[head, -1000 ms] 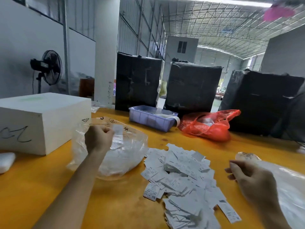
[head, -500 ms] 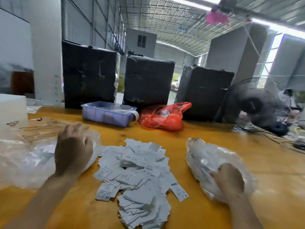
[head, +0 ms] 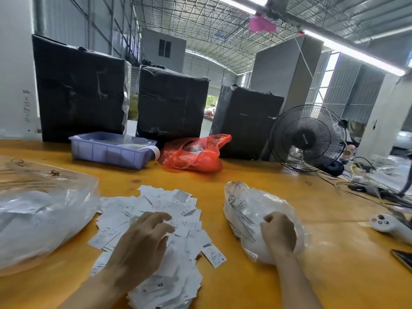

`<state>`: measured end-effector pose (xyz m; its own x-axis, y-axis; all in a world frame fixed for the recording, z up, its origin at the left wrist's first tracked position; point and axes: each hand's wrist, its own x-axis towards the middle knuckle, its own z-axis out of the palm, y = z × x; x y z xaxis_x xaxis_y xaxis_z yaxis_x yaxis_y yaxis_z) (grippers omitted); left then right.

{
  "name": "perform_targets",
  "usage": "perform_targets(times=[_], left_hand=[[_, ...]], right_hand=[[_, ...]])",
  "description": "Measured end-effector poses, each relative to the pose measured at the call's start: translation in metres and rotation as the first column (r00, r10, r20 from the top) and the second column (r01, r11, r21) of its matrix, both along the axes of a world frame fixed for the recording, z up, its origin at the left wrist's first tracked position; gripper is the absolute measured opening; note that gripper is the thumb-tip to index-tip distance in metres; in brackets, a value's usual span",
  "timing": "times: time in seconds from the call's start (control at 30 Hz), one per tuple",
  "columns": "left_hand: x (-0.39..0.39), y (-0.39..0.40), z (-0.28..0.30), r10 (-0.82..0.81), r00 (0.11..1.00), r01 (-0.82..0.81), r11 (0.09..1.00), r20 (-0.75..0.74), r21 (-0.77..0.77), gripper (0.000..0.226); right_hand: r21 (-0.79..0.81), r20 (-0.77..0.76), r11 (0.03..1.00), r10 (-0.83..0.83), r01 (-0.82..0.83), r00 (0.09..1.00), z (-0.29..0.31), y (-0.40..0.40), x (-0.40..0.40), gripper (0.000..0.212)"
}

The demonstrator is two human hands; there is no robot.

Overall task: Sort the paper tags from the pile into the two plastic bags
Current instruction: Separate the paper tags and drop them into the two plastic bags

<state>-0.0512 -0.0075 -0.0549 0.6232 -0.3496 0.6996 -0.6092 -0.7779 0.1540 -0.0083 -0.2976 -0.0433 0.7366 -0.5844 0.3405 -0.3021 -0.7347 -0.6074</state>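
Paper tags [head: 156,221] are heaped mid-desk [head: 289,275] between two plastic bags. They are touched by the left hand [head: 140,248], fingers spread. The right bag [head: 245,208] is gripped by the right hand [head: 278,233].

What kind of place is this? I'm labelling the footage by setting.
Probably a warehouse or garment packing floor: a high steel-truss roof, big black-wrapped bales behind the yellow worktable, and a pile of paper size tags being sorted.

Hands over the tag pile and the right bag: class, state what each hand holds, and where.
The left hand hovers spread over the paper tags, gripping nothing. The right hand is curled in the right plastic bag; whether it pinches anything cannot be told.
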Motion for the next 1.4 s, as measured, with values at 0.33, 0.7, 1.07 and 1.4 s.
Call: perform_targets(times=[0.33, 0.7, 1.07, 1.4], left_hand=[[0.004, 0.003, -0.005, 0.027, 0.994, -0.042, 0.99, -0.105, -0.138, 0.029], [0.003, 0.0, 0.009, -0.395, 0.805, -0.127, 0.614, -0.442, -0.779, 0.035], [0.003, 0.012, 0.016, -0.802, 0.496, -0.089, 0.333, -0.332, -0.939, 0.032], [0.003, 0.008, 0.015, -0.674, 0.621, -0.174, 0.379, -0.4, -0.909, 0.013]], right_hand=[[0.109, 0.181, 0.992, 0.043, -0.064, 0.982, 0.004, -0.001, 0.004, 0.047], [0.676, 0.452, 0.325, 0.526, -0.661, 0.72, 0.041, 0.094, -0.032, 0.037], [0.789, 0.243, 0.22, 0.746, -0.573, 0.62, 0.029, 0.136, -0.046, 0.039], [0.761, 0.225, 0.218, 0.795, -0.611, 0.563, 0.024, 0.137, -0.045, 0.042]])
